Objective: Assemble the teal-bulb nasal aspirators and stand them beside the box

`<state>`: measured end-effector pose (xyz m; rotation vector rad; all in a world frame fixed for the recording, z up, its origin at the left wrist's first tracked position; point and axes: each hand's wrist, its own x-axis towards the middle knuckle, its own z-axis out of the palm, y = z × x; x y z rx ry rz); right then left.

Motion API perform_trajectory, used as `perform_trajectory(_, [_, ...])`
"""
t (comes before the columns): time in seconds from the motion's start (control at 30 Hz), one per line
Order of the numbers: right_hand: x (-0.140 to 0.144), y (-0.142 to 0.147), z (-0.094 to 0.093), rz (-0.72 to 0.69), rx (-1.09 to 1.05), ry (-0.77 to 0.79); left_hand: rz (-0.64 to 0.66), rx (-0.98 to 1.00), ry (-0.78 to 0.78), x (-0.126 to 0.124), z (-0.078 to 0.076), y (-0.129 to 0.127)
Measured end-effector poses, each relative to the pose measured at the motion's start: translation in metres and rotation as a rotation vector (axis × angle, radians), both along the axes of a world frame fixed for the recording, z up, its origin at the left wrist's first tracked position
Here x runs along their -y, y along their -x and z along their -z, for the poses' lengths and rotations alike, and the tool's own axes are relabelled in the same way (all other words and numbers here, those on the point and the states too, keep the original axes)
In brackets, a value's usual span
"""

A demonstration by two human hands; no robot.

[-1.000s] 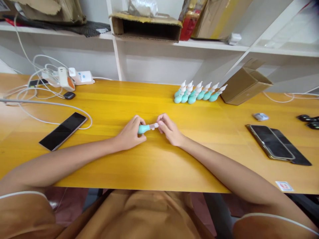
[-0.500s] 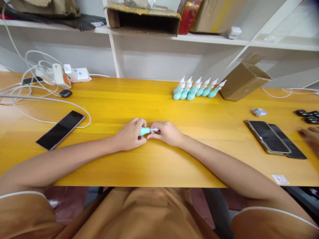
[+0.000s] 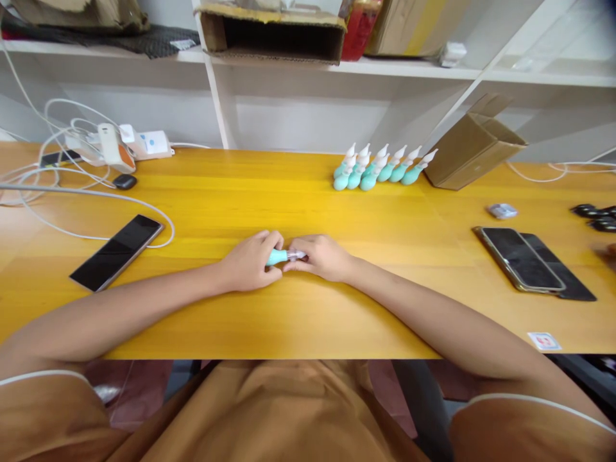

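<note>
My left hand (image 3: 251,262) grips the teal bulb of a small aspirator (image 3: 279,257) at the middle of the yellow table (image 3: 308,308). My right hand (image 3: 321,256) closes over its clear tip end, fingertips meeting those of the left hand. Most of the tip is hidden under my right fingers. Farther back stands a cluster of several identical teal aspirators with white tips (image 3: 380,170).
A brown cardboard box (image 3: 474,151) lies back right beside the cluster. Two phones (image 3: 532,262) rest at right, one phone (image 3: 117,251) at left. A power strip with white cables (image 3: 118,147) is back left. Another person's hand (image 3: 609,255) shows at the right edge. Shelves run behind.
My right hand has slid over the aspirator's tip and closed on it, both hands drawing together. The other person's hand appeared at the right edge, then pulled back.
</note>
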<state>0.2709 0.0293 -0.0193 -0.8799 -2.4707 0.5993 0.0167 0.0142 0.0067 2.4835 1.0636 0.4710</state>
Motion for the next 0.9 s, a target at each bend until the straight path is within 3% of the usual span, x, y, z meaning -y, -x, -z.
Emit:
perform_trajectory(0.33, [0.0013, 0.0001, 0.0005, -0.164, 0.067, -0.172, 0.039, -0.016, 0.023, 0.0066, -0.0053, -0.0013])
perform_trajectory(0.67, [0.008, 0.0051, 0.0005, -0.104, 0.12, -0.21, 0.016, -0.028, -0.002, 0.0099, -0.0019, -0.0027])
perform_trajectory(0.9, [0.0071, 0.0031, -0.0039, -0.154, 0.106, -0.186, 0.019, -0.056, -0.006, 0.0084, -0.0006, -0.0009])
